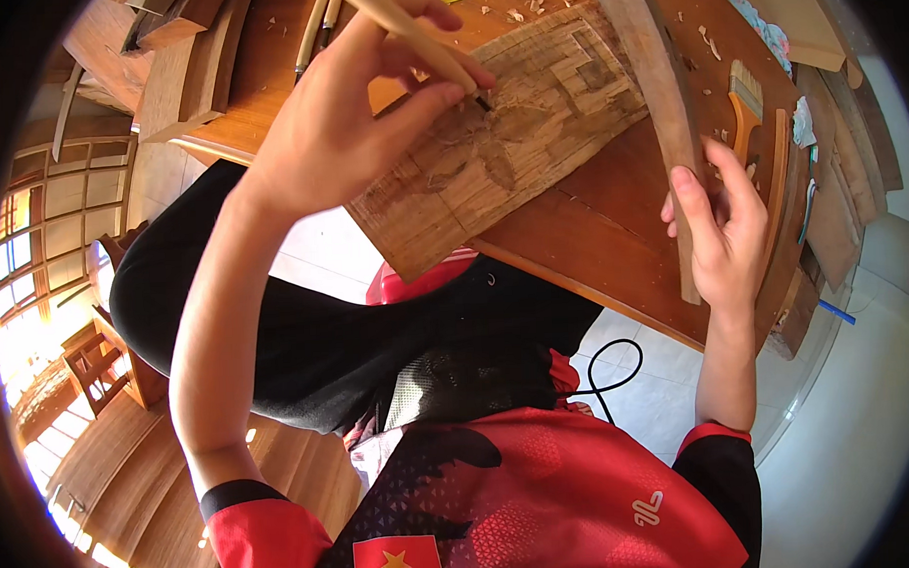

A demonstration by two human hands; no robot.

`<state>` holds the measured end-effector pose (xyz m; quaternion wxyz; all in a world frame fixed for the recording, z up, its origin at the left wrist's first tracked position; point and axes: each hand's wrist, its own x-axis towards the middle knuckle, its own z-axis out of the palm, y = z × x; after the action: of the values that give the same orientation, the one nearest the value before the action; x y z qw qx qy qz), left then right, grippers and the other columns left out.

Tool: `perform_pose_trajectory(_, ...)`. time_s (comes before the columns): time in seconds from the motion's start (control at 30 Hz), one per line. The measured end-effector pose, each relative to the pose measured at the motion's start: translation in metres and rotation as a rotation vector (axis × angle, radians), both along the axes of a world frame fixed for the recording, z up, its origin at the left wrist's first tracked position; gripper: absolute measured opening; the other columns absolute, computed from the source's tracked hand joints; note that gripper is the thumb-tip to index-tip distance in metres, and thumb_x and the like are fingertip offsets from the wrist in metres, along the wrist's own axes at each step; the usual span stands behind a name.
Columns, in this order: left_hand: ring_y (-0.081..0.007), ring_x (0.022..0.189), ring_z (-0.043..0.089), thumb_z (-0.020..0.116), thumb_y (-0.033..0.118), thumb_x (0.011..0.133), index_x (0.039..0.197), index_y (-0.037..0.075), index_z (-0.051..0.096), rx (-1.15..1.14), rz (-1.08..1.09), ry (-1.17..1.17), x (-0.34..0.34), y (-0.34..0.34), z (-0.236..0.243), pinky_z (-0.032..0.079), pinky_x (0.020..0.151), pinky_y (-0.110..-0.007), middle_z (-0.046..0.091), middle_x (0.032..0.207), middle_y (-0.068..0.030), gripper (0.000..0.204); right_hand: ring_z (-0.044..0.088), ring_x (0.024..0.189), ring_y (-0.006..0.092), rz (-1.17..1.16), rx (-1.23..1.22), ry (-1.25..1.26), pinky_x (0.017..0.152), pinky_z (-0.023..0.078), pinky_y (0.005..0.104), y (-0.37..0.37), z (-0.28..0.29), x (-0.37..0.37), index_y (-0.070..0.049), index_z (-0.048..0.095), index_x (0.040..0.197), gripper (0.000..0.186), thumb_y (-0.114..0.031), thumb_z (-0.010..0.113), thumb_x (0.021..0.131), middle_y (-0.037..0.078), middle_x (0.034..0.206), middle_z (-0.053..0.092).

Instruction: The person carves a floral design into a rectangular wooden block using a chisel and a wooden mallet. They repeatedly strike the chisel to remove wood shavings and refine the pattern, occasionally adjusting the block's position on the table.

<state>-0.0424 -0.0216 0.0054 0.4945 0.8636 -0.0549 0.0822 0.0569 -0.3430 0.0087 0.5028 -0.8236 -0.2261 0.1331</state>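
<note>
My left hand [353, 107] is closed round the pale wooden handle of a chisel [411, 35]. The chisel leans, and its short dark blade points down at a carved wooden panel [422, 225]. Leaf-like and angular shapes are cut into the panel, which lies aslant with its near corner past the table edge. In my right hand [725, 229] is a long wooden bar [658, 87], gripped near its lower end. It stretches up past the panel's right side and leaves the picture at the top.
Wood shavings [711, 43] lie on the brown table [613, 243]. A flat brush [746, 104] and wooden strips are at the right. More slim-handled tools [315, 28] lie at the upper left beside stacked timber [197, 78]. A black cord [617, 343] loops below the table edge.
</note>
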Motion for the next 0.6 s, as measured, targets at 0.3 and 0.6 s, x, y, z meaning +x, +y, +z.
perform_pose_trajectory(0.3, -0.0177, 0.113, 0.069, 0.060, 0.006, 0.104, 0.142, 0.002, 0.046, -0.144, -0.013, 0.089, 0.020, 0.012, -0.009, 0.052, 0.099, -0.035, 0.074, 0.116, -0.0124, 0.041, 0.071, 0.081, 0.0215, 0.110, 0.327, 0.548, 0.078, 0.056, 0.0342, 0.037, -0.009, -0.003, 0.002, 0.053, 0.125, 0.035, -0.030, 0.048, 0.113, 0.015, 0.094, 0.070)
perform_pose_trajectory(0.6, -0.0168, 0.111, 0.070, 0.062, 0.009, 0.105, 0.142, 0.001, 0.046, -0.147, -0.046, 0.175, 0.022, 0.009, 0.000, 0.052, 0.093, -0.033, 0.076, 0.111, -0.0111, 0.041, 0.066, 0.080, 0.0170, 0.128, 0.299, 0.374, 0.081, 0.051, 0.0309, 0.050, -0.015, 0.034, -0.002, 0.056, 0.115, 0.036, -0.037, 0.047, 0.112, 0.009, 0.088, 0.068)
